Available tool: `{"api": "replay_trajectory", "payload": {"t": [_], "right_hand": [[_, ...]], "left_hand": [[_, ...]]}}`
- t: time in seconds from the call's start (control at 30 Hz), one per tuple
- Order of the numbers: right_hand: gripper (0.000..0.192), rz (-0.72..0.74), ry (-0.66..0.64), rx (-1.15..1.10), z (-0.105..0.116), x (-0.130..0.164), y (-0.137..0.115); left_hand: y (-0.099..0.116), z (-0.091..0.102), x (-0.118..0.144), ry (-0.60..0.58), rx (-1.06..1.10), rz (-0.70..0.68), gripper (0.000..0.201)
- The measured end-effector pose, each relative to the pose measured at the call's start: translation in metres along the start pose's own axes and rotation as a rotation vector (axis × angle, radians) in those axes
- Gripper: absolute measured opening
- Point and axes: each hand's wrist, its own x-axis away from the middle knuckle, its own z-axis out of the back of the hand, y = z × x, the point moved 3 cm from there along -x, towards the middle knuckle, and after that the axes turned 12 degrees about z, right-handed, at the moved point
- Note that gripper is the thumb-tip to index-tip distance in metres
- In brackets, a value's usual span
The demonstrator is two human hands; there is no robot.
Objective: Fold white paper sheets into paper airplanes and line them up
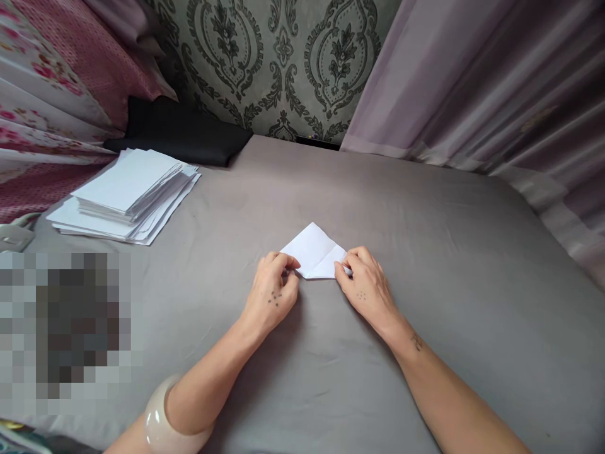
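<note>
Head view, folded paper: a small white sheet of paper (316, 251) lies flat at the middle of the frame on the grey sheet (425, 265), folded to a point that aims toward the top of the frame, with crease lines showing across its face
Head view, left hand: the left hand (274, 293) sits just left of the paper, knuckles up, fingers curled in, thumb and fingertips pinched on the paper's lower left corner
Head view, right hand: the right hand (366, 284) sits just right of the paper, fingers bent, fingertips pinched on the lower right corner; the two hands are near each other with the paper's lower edge between them
Head view, bangle: a pale, glossy bangle (163, 419) rings the left forearm at the lower left of the frame
Head view, paper stack: a loose, fanned stack of white sheets (127, 192) rests on the grey sheet at the upper left, well apart from the hands
Head view, black cloth: a folded black cloth (184, 129) lies behind the stack, against the patterned wall (283, 57)
Head view, containers: I cannot make out any container; a blurred patch covers the left edge
</note>
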Motion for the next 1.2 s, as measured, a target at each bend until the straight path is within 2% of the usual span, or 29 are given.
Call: {"api": "replay_trajectory", "payload": {"t": [0.07, 0.17, 0.3, 0.5, 0.63, 0.73, 0.87, 1.2], "right_hand": [[0.019, -0.007, -0.002, 0.003, 0.0, 0.0, 0.0], [0.019, -0.018, -0.005, 0.007, 0.001, 0.0, -0.001], [0.019, -0.032, -0.016, 0.007, 0.002, -0.001, -0.003], [0.019, -0.016, -0.001, 0.009, 0.001, 0.0, -0.002], [0.019, -0.007, 0.025, 0.006, 0.0, 0.002, -0.001], [0.021, -0.009, 0.049, 0.03, 0.001, 0.004, 0.001], [0.026, -0.013, 0.056, 0.048, 0.002, 0.008, 0.004], [0.026, -0.085, 0.01, -0.064, 0.011, 0.016, 0.019]], "left_hand": [[0.002, 0.0, 0.001, 0.0, 0.035, -0.079, 0.02], [0.008, -0.007, 0.002, -0.056, 0.046, -0.271, 0.02], [0.015, -0.019, 0.002, -0.131, -0.075, -0.427, 0.026], [0.019, -0.029, -0.002, -0.167, -0.317, -0.478, 0.035], [0.016, -0.031, -0.004, -0.119, -0.407, -0.497, 0.042], [0.014, -0.03, -0.006, -0.055, -0.489, -0.459, 0.043], [0.011, -0.029, -0.006, 0.0, -0.491, -0.448, 0.04], [0.006, -0.029, -0.01, -0.037, -0.469, -0.398, 0.039]]}}
